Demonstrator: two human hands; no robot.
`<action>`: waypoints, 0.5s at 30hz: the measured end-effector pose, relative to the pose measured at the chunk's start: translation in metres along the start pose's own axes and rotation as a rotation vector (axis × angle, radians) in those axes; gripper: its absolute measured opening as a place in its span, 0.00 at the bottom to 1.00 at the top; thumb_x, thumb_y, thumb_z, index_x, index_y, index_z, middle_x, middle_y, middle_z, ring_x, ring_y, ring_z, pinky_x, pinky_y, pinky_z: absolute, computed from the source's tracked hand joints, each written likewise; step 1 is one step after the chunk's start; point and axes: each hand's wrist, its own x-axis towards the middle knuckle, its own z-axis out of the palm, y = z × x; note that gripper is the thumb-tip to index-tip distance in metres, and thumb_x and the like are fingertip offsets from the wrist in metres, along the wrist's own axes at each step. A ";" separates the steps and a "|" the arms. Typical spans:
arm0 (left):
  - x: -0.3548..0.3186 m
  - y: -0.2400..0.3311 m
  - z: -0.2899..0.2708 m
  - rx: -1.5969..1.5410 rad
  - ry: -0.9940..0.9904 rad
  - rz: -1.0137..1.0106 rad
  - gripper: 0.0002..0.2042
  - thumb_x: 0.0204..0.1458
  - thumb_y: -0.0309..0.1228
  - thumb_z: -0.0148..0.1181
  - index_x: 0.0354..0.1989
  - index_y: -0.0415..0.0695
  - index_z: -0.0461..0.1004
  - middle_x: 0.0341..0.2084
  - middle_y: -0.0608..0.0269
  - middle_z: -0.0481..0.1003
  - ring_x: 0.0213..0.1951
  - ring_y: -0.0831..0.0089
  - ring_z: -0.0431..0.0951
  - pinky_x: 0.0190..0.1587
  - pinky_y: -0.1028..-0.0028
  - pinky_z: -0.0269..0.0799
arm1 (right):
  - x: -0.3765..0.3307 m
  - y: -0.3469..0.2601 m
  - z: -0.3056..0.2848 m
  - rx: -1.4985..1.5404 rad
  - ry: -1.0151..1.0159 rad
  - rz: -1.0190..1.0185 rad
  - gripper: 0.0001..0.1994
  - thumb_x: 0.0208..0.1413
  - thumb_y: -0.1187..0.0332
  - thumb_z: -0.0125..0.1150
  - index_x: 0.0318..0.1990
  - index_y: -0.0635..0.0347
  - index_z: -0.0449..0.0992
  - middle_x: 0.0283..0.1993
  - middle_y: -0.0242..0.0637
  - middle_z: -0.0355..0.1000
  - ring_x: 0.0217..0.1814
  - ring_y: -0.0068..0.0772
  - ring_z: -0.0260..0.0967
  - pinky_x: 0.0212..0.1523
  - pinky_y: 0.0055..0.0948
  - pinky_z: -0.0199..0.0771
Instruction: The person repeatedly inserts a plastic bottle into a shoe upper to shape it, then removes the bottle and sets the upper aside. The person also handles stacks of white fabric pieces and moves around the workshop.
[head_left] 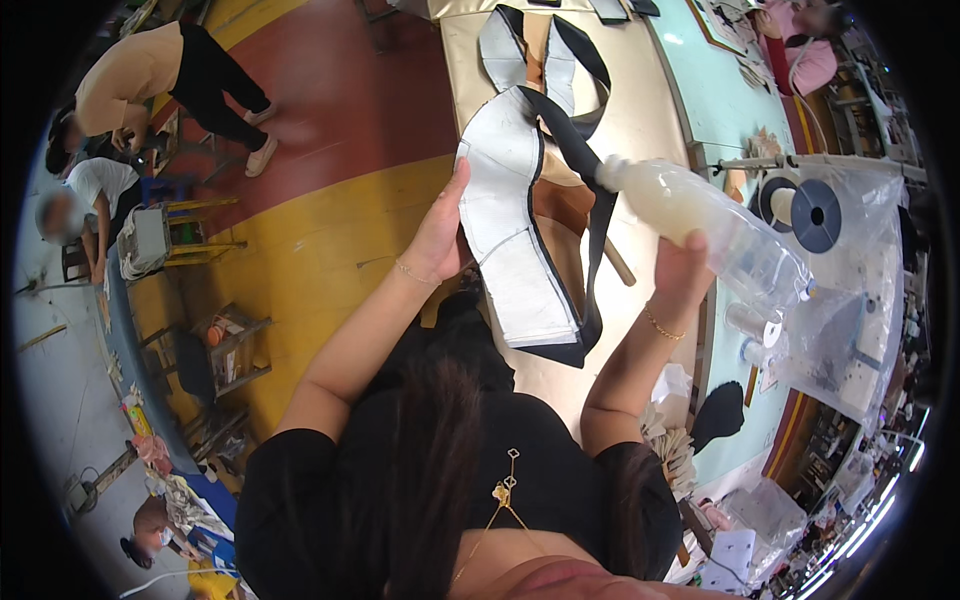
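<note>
Plastic bottle (715,232), one, in right hand (682,268); left hand (440,235) holds one grey panel (510,215).

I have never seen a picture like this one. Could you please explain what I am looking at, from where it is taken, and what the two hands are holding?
There is no machine here. A person wears a wide camera on the head, and it looks down at their own arms, so the picture is round and straight edges look bent.

The left hand grips the edge of a stack of flat grey pieces with dark borders, lifted over a long beige table. The right hand holds a clear plastic bottle tipped on its side, its nozzle end toward the pieces, with a milky liquid inside.

More such pieces lie further up the table. To the right are a large spool and a clear plastic bag. Other people work on the left, beside a red and yellow floor.
</note>
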 end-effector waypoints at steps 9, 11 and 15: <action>-0.027 0.004 0.003 0.111 -0.086 -0.082 0.34 0.53 0.60 0.36 0.58 0.44 0.57 0.54 0.58 0.64 0.55 0.67 0.64 0.56 0.67 0.61 | -0.065 -0.011 0.116 -0.514 -0.021 0.022 0.28 0.40 0.61 0.71 0.47 0.66 0.67 0.40 0.39 0.71 0.42 0.31 0.69 0.44 0.29 0.71; -0.030 0.015 -0.001 0.047 -0.193 -0.100 0.34 0.53 0.60 0.36 0.58 0.43 0.57 0.54 0.58 0.64 0.55 0.65 0.64 0.56 0.66 0.62 | -0.071 -0.010 0.134 -0.378 0.096 0.001 0.27 0.40 0.61 0.71 0.46 0.65 0.69 0.39 0.39 0.72 0.41 0.29 0.69 0.43 0.28 0.70; -0.039 0.041 -0.009 -0.048 -0.285 -0.208 0.34 0.54 0.60 0.35 0.58 0.43 0.58 0.54 0.58 0.64 0.54 0.65 0.65 0.56 0.65 0.62 | -0.077 -0.022 0.150 -0.634 -0.019 -0.048 0.25 0.40 0.61 0.71 0.44 0.65 0.70 0.39 0.37 0.72 0.41 0.29 0.69 0.42 0.27 0.70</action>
